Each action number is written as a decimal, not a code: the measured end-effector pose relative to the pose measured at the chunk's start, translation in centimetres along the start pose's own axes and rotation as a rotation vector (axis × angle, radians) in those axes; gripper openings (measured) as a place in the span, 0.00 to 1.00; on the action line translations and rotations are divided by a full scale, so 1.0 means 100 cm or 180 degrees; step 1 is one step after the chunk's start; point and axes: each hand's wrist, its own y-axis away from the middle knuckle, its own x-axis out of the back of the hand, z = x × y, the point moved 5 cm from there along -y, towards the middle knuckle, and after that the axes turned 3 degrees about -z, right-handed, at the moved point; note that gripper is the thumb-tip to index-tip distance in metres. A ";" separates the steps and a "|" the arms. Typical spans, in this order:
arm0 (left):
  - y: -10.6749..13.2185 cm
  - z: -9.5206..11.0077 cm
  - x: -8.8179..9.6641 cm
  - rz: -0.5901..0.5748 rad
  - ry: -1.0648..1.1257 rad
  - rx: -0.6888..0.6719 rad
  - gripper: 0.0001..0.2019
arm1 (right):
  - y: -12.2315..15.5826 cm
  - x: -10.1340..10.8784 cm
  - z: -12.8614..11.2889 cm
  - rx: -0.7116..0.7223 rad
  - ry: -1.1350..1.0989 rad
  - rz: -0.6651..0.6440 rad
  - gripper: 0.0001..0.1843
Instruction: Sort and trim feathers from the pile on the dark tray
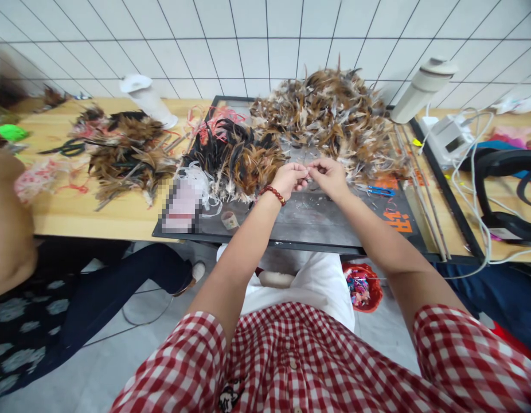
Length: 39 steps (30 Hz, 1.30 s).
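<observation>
Both hands, left hand point(292, 178) and right hand point(330, 175), pinch something small, maybe a feather; loose grip may drop it into the feather pile point(330, 112).

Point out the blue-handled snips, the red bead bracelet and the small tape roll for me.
blue-handled snips point(379, 191): head view, on the blue handle.
red bead bracelet point(274, 194): head view, on the beads across the left wrist.
small tape roll point(229, 219): head view, on its outer side wall.
</observation>
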 end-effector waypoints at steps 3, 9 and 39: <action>-0.001 0.000 0.002 0.0049 0.0142 0.0052 0.12 | 0.005 0.004 -0.014 0.0652 0.0436 0.0150 0.10; -0.004 -0.001 0.005 0.0090 0.0449 0.0154 0.12 | 0.011 0.001 -0.025 0.1193 0.1078 -0.0108 0.10; -0.003 0.003 0.005 0.0186 0.0899 -0.0021 0.10 | 0.003 0.009 -0.029 0.0665 0.0138 0.0067 0.29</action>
